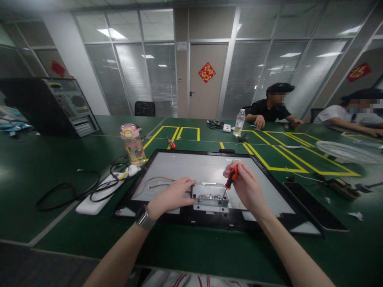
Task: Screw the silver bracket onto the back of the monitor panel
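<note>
A flat display panel (185, 161) with a black frame lies in front of me, its pale back facing up. On its near middle sits a metal bracket (206, 206) with a row of ports. My left hand (175, 195), a watch on its wrist, grips the bracket's left end between thumb and fingers. Closed around an orange-and-black screwdriver (231, 176) is my right hand (247, 185). The screwdriver tilts, its shaft reaching down to the bracket's right part; whether the tip sits in a screw is too small to tell. Thin wires (155, 181) run left from the bracket.
Left of the panel are a drink bottle (133, 147), a white power strip (100, 196) with black cables and a computer case (50, 105). A second screwdriver (171, 144) lies beyond the panel. A dark slab (314, 205) lies at right. Two people sit across the green table (191, 249).
</note>
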`<state>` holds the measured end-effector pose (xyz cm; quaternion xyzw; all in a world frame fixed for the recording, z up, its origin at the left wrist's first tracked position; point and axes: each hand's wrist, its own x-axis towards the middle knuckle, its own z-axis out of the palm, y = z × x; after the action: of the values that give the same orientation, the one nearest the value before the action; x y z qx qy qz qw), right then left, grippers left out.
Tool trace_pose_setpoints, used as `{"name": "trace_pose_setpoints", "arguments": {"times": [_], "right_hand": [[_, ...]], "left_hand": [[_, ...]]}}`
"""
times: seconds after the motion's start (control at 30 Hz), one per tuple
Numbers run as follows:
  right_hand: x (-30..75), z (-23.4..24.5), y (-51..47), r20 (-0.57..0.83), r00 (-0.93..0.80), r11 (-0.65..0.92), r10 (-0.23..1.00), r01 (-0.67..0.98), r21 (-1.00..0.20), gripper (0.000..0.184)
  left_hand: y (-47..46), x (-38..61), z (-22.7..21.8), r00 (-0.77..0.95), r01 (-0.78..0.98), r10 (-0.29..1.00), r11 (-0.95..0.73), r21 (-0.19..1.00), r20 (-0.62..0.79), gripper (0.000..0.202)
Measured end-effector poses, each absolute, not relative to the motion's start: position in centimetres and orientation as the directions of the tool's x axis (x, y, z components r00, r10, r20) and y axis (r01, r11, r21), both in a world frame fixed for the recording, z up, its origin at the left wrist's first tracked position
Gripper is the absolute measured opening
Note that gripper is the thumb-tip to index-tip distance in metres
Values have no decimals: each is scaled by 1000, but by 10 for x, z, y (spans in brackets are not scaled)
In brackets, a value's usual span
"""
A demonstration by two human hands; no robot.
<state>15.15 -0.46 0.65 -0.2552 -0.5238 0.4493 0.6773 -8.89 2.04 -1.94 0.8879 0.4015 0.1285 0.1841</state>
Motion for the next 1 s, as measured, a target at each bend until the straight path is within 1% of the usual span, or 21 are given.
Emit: {"name": "trace_pose_setpoints", "arguments": {"times": [0.03, 0.13, 0.2, 0.27, 0.33, 0.43, 0.53, 0.67, 0.83, 1.0], "right_hand": [[151, 6, -5, 492, 52, 481, 869, -325, -814, 17], [152, 3, -4, 557, 91, 563, 825, -206, -800, 14], [152, 0, -5, 554, 87, 560, 828, -169, -811, 14], [151, 0, -6, 515, 58, 515, 855, -210, -831, 19], [150, 1, -7, 490, 35, 478, 871, -285, -831, 22], [150, 6, -7, 478, 43, 457, 877, -375, -806, 15], [150, 10, -5, 442, 42, 415, 896, -433, -800, 16], [151, 11, -3, 408, 29, 372, 913, -472, -799, 16], [148, 12, -5, 419, 3, 362, 908, -510, -781, 15], [149, 14, -8, 395, -64, 316, 916, -490, -813, 19]], "left_hand": [[21, -89, -20, 647, 663, 758, -612, 430, 83, 60], [21, -89, -19, 649, 658, 756, -614, 436, 85, 60], [20, -88, -17, 648, 659, 757, -612, 438, 82, 59], [19, -88, -16, 647, 663, 758, -609, 434, 76, 60], [18, -87, -14, 646, 668, 760, -606, 432, 67, 59], [17, -87, -13, 641, 675, 766, -598, 431, 59, 60], [18, -87, -13, 638, 682, 768, -595, 425, 51, 60], [19, -88, -14, 640, 683, 766, -601, 416, 55, 59], [19, -88, -16, 641, 679, 765, -604, 417, 64, 59], [20, -89, -19, 641, 675, 763, -612, 413, 84, 60]]}}
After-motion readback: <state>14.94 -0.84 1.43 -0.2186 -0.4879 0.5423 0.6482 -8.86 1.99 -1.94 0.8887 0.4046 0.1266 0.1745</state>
